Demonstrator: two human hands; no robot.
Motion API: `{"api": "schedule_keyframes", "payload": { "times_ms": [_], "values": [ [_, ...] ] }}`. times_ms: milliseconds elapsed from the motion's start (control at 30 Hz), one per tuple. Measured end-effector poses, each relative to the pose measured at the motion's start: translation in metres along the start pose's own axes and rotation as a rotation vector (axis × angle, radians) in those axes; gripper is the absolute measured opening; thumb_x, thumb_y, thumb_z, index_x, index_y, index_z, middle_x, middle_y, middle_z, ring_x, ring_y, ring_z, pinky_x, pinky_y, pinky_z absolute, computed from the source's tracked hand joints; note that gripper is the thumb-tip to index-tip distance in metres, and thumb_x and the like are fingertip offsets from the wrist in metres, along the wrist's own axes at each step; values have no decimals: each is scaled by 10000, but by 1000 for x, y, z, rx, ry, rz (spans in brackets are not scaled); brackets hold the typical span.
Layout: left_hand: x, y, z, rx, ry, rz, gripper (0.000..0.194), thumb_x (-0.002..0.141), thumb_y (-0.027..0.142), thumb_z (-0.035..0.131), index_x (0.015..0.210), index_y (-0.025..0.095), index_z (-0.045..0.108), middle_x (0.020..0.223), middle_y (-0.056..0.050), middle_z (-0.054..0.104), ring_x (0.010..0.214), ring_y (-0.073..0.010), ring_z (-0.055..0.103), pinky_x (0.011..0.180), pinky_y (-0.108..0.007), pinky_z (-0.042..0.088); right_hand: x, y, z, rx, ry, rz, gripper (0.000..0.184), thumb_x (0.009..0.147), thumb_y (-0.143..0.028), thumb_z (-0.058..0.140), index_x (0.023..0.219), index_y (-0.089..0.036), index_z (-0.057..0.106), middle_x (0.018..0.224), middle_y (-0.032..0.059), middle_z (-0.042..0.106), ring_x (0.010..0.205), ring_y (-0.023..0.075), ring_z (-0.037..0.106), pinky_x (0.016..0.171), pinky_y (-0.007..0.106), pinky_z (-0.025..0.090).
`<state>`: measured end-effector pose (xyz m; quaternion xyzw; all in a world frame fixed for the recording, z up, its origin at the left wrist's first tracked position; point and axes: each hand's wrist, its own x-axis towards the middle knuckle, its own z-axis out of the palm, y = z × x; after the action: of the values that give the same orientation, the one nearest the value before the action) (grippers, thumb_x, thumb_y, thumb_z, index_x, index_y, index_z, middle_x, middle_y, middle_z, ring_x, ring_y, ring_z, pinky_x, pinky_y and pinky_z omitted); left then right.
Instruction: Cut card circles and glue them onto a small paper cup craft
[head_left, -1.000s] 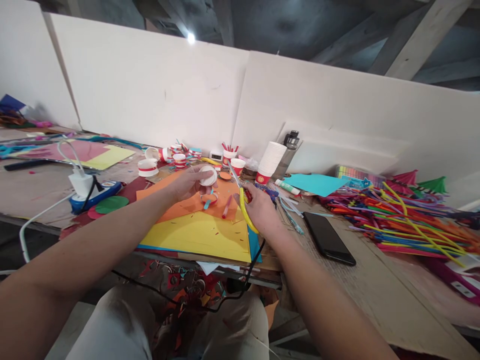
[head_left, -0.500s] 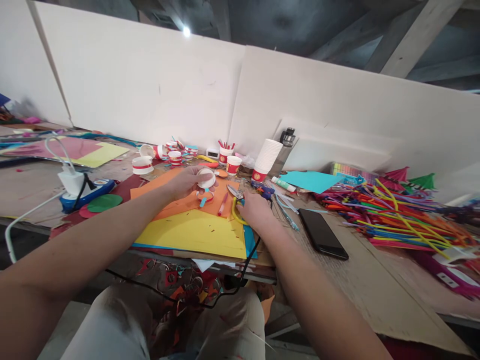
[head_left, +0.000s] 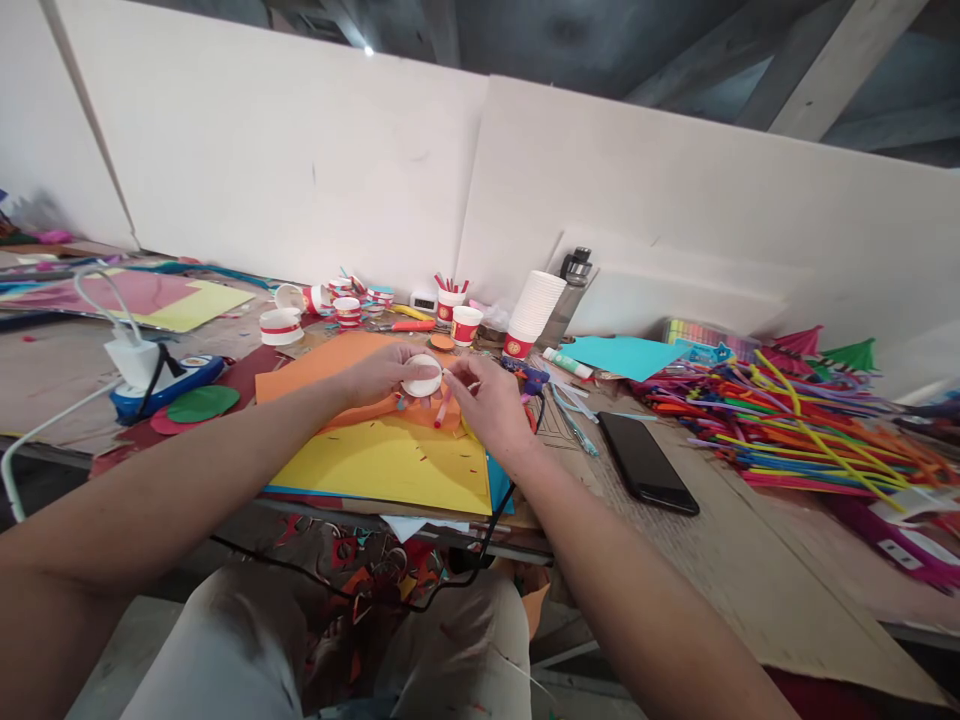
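My left hand point(head_left: 397, 372) grips a white cut-down paper cup point(head_left: 422, 376), its round side turned towards me. Close to the cup's right edge is my right hand point(head_left: 486, 398), thumb and fingers pinched together; what lies between them is too small to make out. A red pen point(head_left: 442, 408) is partly visible just below, between the hands. Under them lie an orange sheet point(head_left: 322, 365) and a yellow sheet point(head_left: 382, 470) with small scraps on it. The scissors are now hidden behind my right hand.
Several cut paper cups point(head_left: 281, 326) stand at the back left. A cup stack point(head_left: 534, 310), a bottle point(head_left: 568, 300) and a glue stick point(head_left: 568, 364) stand or lie behind my right hand. On the right are a phone point(head_left: 646, 463) and pipe cleaners point(head_left: 795, 420); left, a power strip point(head_left: 172, 385).
My right hand has left the yellow-handled scissors and moved up and left to the cup's edge. My left hand has shifted slightly right and down with the cup.
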<state>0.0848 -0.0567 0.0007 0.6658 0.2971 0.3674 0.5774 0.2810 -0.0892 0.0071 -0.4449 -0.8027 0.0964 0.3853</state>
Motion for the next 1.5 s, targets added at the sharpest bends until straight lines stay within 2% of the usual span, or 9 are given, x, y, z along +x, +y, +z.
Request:
{"api": "schedule_keyframes", "payload": {
  "times_ms": [200, 400, 567, 633, 767, 1000, 1133, 1300, 1500],
  "values": [
    [2, -1, -5, -94, 9, 22, 401, 740, 494, 792, 830, 130, 652, 682, -83, 698, 534, -145, 623, 414, -199, 421, 0, 3, -3, 8, 49, 39, 135, 917, -231, 548, 829, -167, 628, 817, 24, 654, 762, 138, 568, 712, 240, 421],
    [5, -2, -11, -246, 24, 223, 354, 693, 343, 865, 904, 150, 656, 928, -89, 738, 810, -168, 693, 652, -250, 573, -1, 0, -10, 292, -439, -143, 394, 982, -411, 489, 718, -182, 672, 717, -2, 658, 682, 118, 581, 690, 242, 444],
    [3, -3, -11, -328, -75, 199, 366, 701, 297, 864, 948, 149, 638, 839, -61, 730, 771, -167, 704, 710, -281, 572, -1, 2, -2, 370, -41, -92, 217, 815, -368, 738, 934, -201, 667, 905, 27, 631, 768, 139, 556, 671, 263, 481],
    [2, -2, -10, -348, -96, 161, 400, 689, 283, 871, 977, 163, 621, 838, -56, 733, 799, -183, 717, 717, -281, 565, -1, 3, -1, 362, 48, -122, 420, 798, -317, 760, 1185, -239, 618, 1085, 57, 585, 901, 164, 554, 709, 283, 516],
    [1, -2, -5, -324, -160, 104, 445, 655, 295, 894, 977, 170, 614, 836, -46, 733, 788, -190, 724, 729, -288, 563, -3, 1, 0, 304, -33, -221, 601, 826, -260, 745, 1383, -315, 525, 1217, 84, 491, 1125, 221, 511, 852, 372, 550],
    [2, -1, -3, -220, -147, 89, 528, 588, 379, 924, 968, 177, 618, 843, -42, 717, 772, -176, 702, 726, -298, 556, -4, -3, 1, 257, -23, -232, 532, 779, -244, 768, 1276, -294, 586, 1286, 96, 493, 1236, 262, 477, 955, 442, 522],
    [6, -1, -16, -12, 82, 103, 471, 664, 531, 831, 881, 159, 641, 866, -74, 712, 779, -171, 669, 722, -309, 524, -3, -2, 2, 341, 39, -65, 492, 774, -262, 702, 1235, -237, 531, 1235, 92, 578, 1067, 214, 584, 853, 378, 554],
    [7, -2, -41, 634, 470, -43, 312, 775, 477, 677, 808, 167, 657, 758, -47, 691, 704, -165, 609, 639, -273, 439, 1, 3, 3, 333, 27, 173, 403, 772, -296, 667, 1148, -189, 570, 1094, 77, 646, 849, 167, 636, 725, 320, 551],
    [7, -10, -45, 964, 252, -251, 249, 719, 461, 652, 686, 216, 681, 720, -33, 712, 706, -209, 620, 619, -276, 391, -1, 6, 4, 143, -118, 205, 418, 806, -312, 671, 1192, -171, 594, 1188, 103, 638, 866, 177, 643, 800, 351, 541]
  ]
}}
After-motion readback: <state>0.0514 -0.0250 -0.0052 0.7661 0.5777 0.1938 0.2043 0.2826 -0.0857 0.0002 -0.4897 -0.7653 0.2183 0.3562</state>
